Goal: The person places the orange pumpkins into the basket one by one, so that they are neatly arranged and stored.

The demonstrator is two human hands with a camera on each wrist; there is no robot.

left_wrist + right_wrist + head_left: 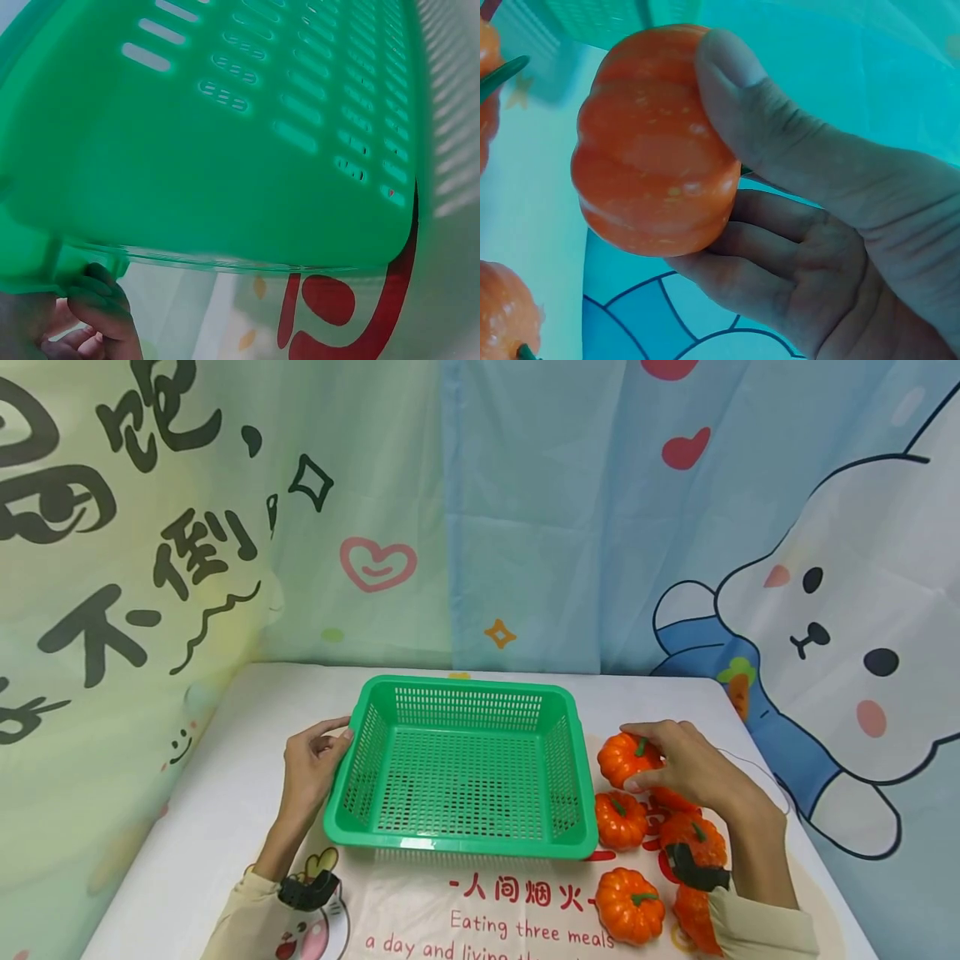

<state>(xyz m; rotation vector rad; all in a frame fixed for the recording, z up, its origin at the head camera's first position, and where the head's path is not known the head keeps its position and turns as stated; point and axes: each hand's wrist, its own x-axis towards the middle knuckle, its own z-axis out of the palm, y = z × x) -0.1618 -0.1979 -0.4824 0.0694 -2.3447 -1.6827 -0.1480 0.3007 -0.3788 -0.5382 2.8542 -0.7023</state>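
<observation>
A green plastic basket [465, 847] with slotted walls stands on the table, nothing lying inside it. At its left rim, my left hand [311, 768] pinches the edge; the left wrist view shows the curled fingers [105, 307] under the rim of the basket [187, 172]. My right hand [693, 768] grips a small orange toy pumpkin [624, 758] just right of the basket. Seen from the right wrist, the thumb [739, 82] lies on one side of this pumpkin [656, 150] and the fingers on the other.
Several more toy pumpkins lie right of the basket, among them one pumpkin [621, 820] near its wall and another pumpkin [630, 906] closer to the front. The right forearm partly covers others. A printed curtain [525, 510] hangs behind the white table [247, 727].
</observation>
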